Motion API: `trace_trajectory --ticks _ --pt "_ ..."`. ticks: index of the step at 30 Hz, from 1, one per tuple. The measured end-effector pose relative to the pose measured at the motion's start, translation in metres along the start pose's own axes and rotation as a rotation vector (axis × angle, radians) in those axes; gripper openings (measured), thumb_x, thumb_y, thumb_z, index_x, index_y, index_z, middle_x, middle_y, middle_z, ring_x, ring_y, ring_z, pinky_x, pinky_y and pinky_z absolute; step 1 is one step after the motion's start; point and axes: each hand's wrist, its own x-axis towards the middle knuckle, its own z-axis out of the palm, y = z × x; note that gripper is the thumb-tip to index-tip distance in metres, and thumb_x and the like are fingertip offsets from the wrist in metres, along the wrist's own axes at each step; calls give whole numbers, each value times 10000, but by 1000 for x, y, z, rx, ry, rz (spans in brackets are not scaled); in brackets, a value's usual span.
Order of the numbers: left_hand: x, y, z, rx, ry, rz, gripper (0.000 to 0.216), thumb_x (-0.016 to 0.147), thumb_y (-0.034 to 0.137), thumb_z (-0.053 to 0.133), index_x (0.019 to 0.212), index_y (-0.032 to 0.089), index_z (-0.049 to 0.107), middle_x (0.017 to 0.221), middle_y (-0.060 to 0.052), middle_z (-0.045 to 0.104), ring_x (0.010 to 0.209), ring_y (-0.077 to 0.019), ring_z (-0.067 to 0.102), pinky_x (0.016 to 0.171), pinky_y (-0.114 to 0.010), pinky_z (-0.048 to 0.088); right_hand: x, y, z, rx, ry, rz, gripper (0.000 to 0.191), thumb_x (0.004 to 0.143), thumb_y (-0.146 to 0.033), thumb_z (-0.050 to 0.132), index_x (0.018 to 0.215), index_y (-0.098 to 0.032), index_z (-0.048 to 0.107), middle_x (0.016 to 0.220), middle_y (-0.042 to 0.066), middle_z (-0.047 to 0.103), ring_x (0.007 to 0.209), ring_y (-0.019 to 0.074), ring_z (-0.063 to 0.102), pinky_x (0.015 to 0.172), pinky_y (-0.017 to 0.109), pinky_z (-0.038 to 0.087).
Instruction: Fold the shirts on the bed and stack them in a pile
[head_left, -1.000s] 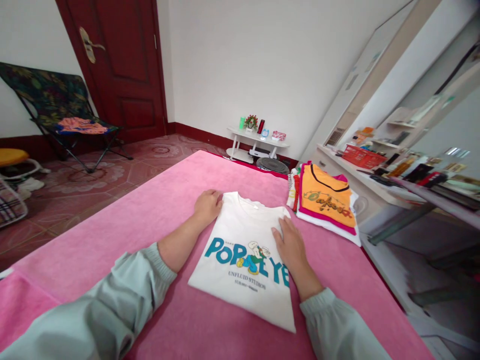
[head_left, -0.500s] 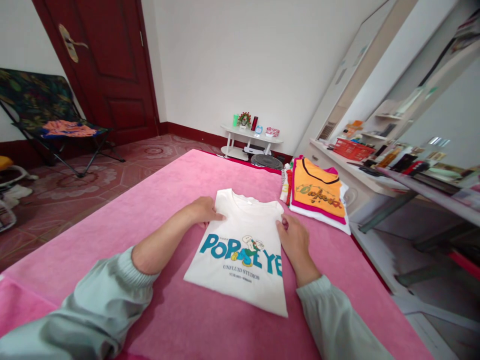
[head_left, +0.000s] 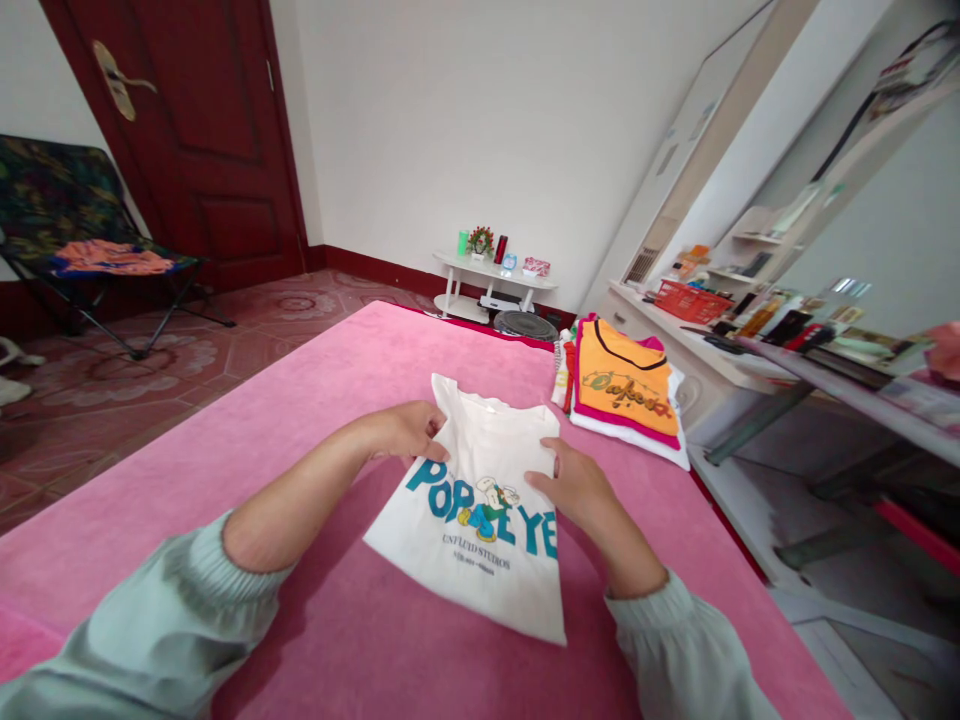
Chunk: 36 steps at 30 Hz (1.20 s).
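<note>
White cotton, folded to a neat oblong with a teal cartoon print, the T-shirt (head_left: 480, 540) lies on the pink, towel-like cover (head_left: 360, 370), caught between both hands. A second ago the palms lay flat on it; now each grip has closed on a side edge. The left hand (head_left: 405, 432) curls its fingers round the edge near the collar, and the right hand (head_left: 574, 485) pinches the opposite edge, thumb on top. Between the two grips the soft cloth has puckered and its collar end seems to rise a little, so pressing flat has given way to taking hold. Beyond the right grip, well apart, sits a stack of folded clothes (head_left: 626, 395), orange on top.
</note>
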Motion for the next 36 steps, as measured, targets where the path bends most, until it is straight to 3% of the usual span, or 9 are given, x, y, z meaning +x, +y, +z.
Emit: trace_trajectory --ticks 4,10,15,20,22,25,28,32,36 --pt "4 13 17 71 170 187 182 639 249 650 759 117 616 719 -30 656 652 -154 621 557 -220 468 -3 4 3 63 -39 -112 613 620 -266 716 1210 -155 593 1092 121 657 978 270 607 791 341 456" --pt "18 14 60 109 318 303 151 699 238 613 802 129 617 683 -10 615 617 -123 571 539 -202 425 -1 -11 11 596 70 -49 294 681 -227 602 956 -173 692 615 -16 590 561 149 550 517 246 395" --pt "11 20 91 25 54 366 292 750 362 638 923 132 685 788 -21 680 713 -148 605 614 -205 455 -4 -27 17 913 158 -147 359 779 -468 566 903 -154 688 808 46 676 758 197 613 667 292 487" --pt "4 33 90 -92 -182 399 361 762 421 650 981 139 704 933 -45 709 818 -162 626 730 -218 473 -2 -23 28 893 189 -151 402 644 -332 700 1013 -174 679 909 51 696 855 246 619 747 359 519" --pt "12 29 82 -127 -72 358 393 795 470 596 932 116 701 873 -60 708 782 -162 631 719 -230 481 -4 -26 30 914 189 -142 326 651 -294 670 951 -170 703 919 59 687 878 253 617 768 372 519" --pt "30 7 61 -50 380 350 403 866 463 467 889 117 672 846 -70 687 780 -167 623 722 -250 480 -13 -37 24 944 239 -166 277 680 -236 605 926 -181 720 998 70 658 961 243 601 839 364 502" --pt "46 -25 38 257 674 365 288 869 355 461 857 156 669 901 -64 667 847 -176 602 805 -272 452 -19 -40 3 907 349 -196 302 706 -219 575 970 -187 718 1082 79 631 1054 233 566 916 352 466" --pt "55 -51 25 456 662 310 206 840 247 471 857 188 668 911 -51 648 875 -179 589 818 -278 442 2 -11 -56 665 623 -205 311 724 -273 587 982 -147 706 1166 95 600 1107 248 529 995 361 397" --pt "57 -49 29 545 653 279 177 814 218 497 845 215 671 949 -47 622 957 -196 561 840 -287 430 62 39 -134 286 784 -175 361 720 -199 521 1036 -148 688 1115 86 617 1061 231 545 964 326 399"
